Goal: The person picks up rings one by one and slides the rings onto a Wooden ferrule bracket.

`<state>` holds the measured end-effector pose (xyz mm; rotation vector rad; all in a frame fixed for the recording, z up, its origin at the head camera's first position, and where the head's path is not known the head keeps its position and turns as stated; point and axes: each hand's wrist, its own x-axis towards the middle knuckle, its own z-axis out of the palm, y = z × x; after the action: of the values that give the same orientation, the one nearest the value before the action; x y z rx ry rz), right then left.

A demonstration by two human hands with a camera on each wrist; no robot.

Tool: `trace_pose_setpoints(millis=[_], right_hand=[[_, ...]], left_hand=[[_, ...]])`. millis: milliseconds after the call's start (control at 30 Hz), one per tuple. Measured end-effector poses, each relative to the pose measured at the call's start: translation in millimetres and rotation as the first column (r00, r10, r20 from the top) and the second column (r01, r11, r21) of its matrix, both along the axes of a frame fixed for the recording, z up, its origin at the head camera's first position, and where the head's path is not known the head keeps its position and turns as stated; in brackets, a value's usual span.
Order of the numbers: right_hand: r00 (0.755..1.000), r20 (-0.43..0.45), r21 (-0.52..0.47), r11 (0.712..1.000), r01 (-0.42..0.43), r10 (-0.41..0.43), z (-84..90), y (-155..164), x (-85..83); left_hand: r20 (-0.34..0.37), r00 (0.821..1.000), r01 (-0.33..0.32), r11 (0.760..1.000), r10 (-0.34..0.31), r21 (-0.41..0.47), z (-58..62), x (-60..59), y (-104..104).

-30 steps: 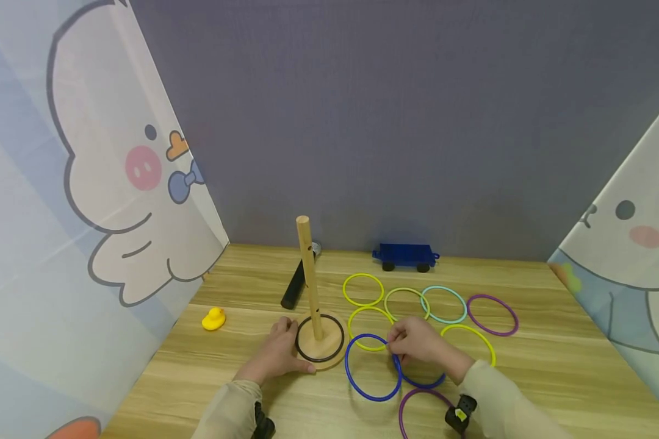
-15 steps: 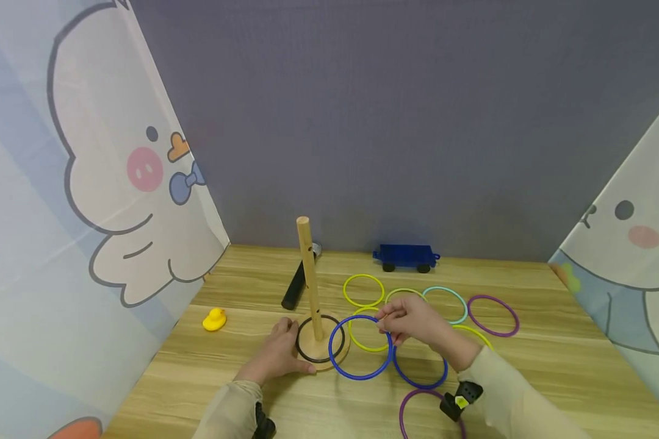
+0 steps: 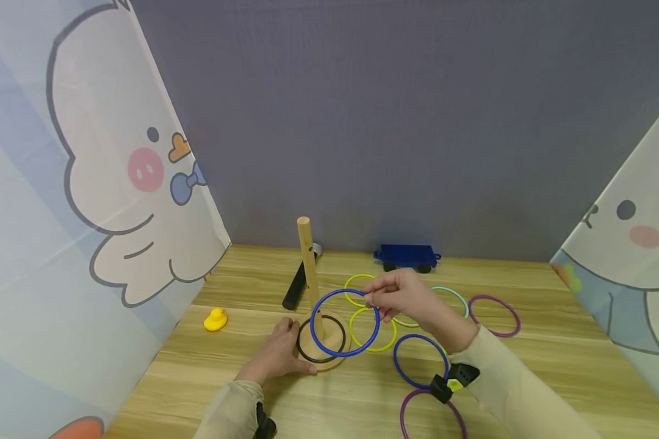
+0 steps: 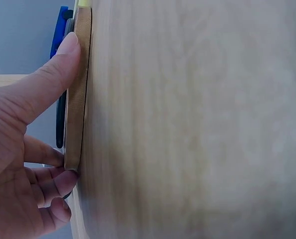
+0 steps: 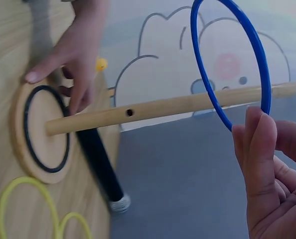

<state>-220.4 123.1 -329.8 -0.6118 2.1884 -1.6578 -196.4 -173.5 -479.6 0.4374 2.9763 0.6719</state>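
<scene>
1. Head view: fingers of the right hand (image 3: 398, 297) pinch a blue ring (image 3: 344, 322) at its upper right edge and hold it lifted off the wooden table (image 3: 527, 366), tilted, just right of the upright wooden peg (image 3: 309, 277). The ring's lower left arc crosses in front of the peg's foot and the round base (image 3: 337, 360), but the peg does not pass through it. The left hand (image 3: 280, 356) lies at the base's left rim, fingers curled against its edge. A black ring (image 3: 302, 353) lies on the base around the peg. On the table to the right lie a second blue ring (image 3: 420, 361), yellow rings (image 3: 372, 330), a teal ring (image 3: 457, 300) and two purple rings (image 3: 494, 316). A yellow duck (image 3: 215, 319), a black cylinder (image 3: 295, 286) and a blue toy wagon (image 3: 407, 256) stand further off.

2. Left wrist view: the left hand (image 4: 23, 149) grips the edge of the base (image 4: 77, 99), thumb at one point on the rim and fingers curled at another.

3. Right wrist view: the thumb and fingers of the right hand (image 5: 272, 169) pinch the blue ring (image 5: 208, 94), which stands in front of the peg (image 5: 163, 107) near its free end. The black ring (image 5: 46, 129) lies on the base (image 5: 18, 134), which the left hand (image 5: 78, 55) holds.
</scene>
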Motion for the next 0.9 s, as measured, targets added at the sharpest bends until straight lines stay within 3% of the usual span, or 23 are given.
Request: trace_pose_setpoints(millis=[400,900], right_hand=[[0.996,-0.046,-0.099,0.992,0.072,-0.077,40.8,-11,-0.7],[0.983,-0.071,-0.29,0.947,0.141,-0.168,91.9,-39,4.6]], left_hand=[[-0.009,1.0,0.005,1.0,-0.005,-0.005,-0.5,-0.7,0],[-0.003,1.0,0.006,1.0,-0.006,0.009,0.6,0.8,-2]])
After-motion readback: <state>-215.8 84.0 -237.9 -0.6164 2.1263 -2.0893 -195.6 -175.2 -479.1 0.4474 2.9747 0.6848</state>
